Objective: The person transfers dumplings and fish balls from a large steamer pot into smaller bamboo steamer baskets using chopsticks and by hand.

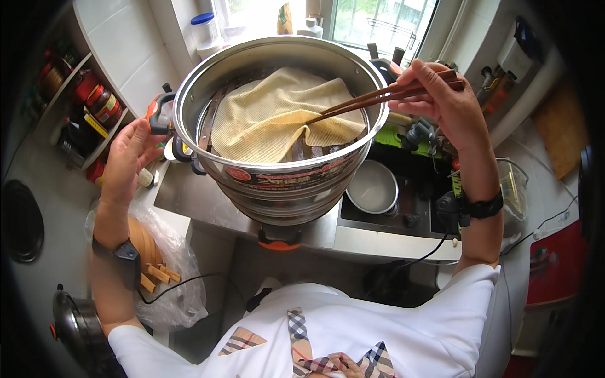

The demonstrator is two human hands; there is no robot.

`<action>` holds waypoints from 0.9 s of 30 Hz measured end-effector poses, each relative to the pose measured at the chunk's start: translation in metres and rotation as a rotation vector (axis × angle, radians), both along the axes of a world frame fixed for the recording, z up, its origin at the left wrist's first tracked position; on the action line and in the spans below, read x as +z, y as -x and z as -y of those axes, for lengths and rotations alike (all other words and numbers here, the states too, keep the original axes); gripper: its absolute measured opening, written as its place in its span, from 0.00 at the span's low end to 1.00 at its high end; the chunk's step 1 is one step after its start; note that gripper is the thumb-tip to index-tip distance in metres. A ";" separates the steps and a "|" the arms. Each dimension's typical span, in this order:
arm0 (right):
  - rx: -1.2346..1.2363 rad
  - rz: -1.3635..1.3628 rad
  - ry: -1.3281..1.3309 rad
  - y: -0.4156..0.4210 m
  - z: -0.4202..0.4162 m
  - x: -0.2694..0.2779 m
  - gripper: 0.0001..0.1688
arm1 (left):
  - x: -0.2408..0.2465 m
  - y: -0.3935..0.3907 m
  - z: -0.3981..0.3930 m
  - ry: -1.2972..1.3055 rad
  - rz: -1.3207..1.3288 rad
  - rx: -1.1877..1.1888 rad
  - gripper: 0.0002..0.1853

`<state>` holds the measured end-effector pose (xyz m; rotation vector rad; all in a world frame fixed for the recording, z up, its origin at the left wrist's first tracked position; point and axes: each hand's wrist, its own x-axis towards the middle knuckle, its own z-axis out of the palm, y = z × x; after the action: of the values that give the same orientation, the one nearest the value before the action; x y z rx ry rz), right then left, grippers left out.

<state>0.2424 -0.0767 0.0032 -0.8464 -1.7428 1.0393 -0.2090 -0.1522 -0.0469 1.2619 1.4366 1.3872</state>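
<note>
A tall stainless steel steamer pot (283,193) stands on the counter before me, its side bearing printed writing. Inside its top lies a crumpled pale yellow steamer cloth (269,113), partly covering a slatted or perforated rack (316,151). My right hand (437,94) holds a pair of brown chopsticks (378,99) over the right rim. Their tips meet a raised fold near the cloth's front edge. At the left rim, my left hand (127,151) has its thumb and fingers around the lower end of an orange and black handle (159,112).
A small pan (373,186) with cloudy liquid sits on the black hob (411,208). To the left, a plastic bag (182,274) lies by wooden pieces (160,274). Jars (104,106) fill a corner shelf, and a dark lidded pot (78,321) is lower left.
</note>
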 end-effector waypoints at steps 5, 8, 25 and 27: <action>0.000 0.001 -0.294 0.023 0.019 -0.009 0.16 | -0.012 0.005 -0.004 -0.024 0.098 -0.076 0.24; -0.094 0.184 -0.688 0.039 0.025 -0.008 0.09 | -0.009 0.008 -0.007 -0.013 0.217 -0.143 0.24; -0.561 0.299 -1.305 -0.071 0.058 0.049 0.13 | -0.026 0.026 -0.047 0.011 0.508 -0.344 0.19; -0.618 0.337 -1.261 -0.076 0.066 0.043 0.12 | -0.032 0.035 -0.058 -0.003 0.518 -0.437 0.19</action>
<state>0.3183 -0.1424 0.0465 -0.6159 -1.7671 -0.6459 -0.2444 -0.0941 -0.0785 1.0338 0.7530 1.2830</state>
